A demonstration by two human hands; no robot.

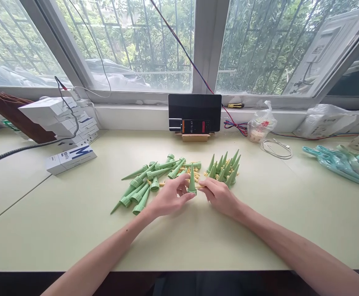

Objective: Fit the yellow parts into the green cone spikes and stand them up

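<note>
Between the thumb and fingers of my left hand [172, 196] a green plastic watering spike [192, 181] is held upright, its tip pointing up. My right hand [220, 195], just to the right, pinches a small yellow plastic piece [200, 186] close to the spike; I cannot tell whether the two touch. Left of my hands lies a loose heap of green spikes [140, 191], with ribbed collars at their wide ends. Behind my right hand several green spikes [225, 166] stand point up in a cluster. Small yellow pieces [197, 176] are scattered behind the held spike.
A phone showing a timer [195, 126] leans against a black panel [194, 105] at the back. Stacked white boxes [71, 119] and a single box [71, 159] are on the left. To the right are a coiled white cable [276, 149], a tied plastic bag [261, 125] and wrapped teal tools [339, 160].
</note>
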